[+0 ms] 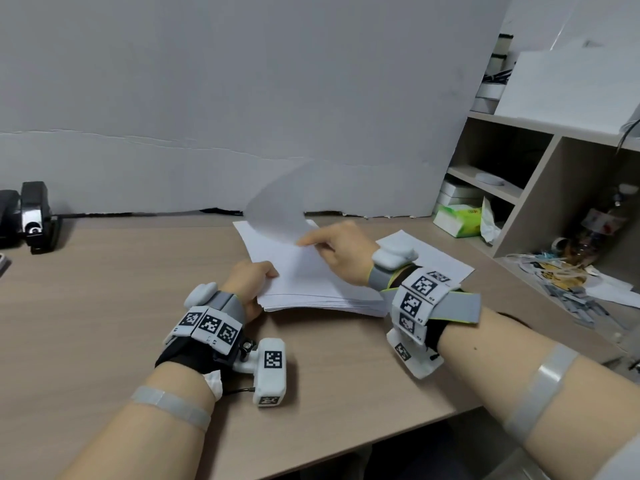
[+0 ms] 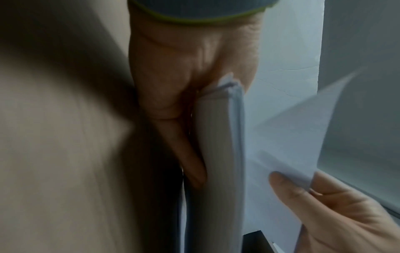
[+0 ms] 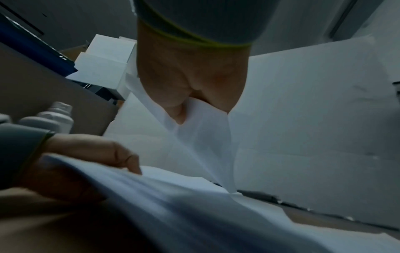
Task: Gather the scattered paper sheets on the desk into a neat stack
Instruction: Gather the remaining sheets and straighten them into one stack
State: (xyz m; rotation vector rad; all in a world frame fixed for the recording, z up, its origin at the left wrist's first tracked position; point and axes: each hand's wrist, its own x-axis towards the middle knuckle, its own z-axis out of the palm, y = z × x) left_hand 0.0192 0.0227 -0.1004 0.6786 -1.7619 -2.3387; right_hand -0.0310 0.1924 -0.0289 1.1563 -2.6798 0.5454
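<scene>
A thick stack of white paper [image 1: 304, 282] lies in the middle of the wooden desk [image 1: 104, 306]. My left hand [image 1: 251, 275] grips the stack's near left corner, thumb on top and fingers underneath; the left wrist view shows the stack's edge [image 2: 216, 154] against my palm. My right hand [image 1: 332, 247] pinches a single blurred sheet [image 1: 277, 206] that curls up above the stack's far end. In the right wrist view that sheet [image 3: 201, 133] hangs from my fingers. One more loose sheet [image 1: 440, 261] lies flat under my right wrist.
A grey board [image 1: 242, 98] stands along the desk's back edge. A black stapler or punch [image 1: 34, 216] sits at the far left. A shelf unit [image 1: 540, 174] with a green tissue pack [image 1: 457, 220] and cluttered items [image 1: 561, 271] stands at the right.
</scene>
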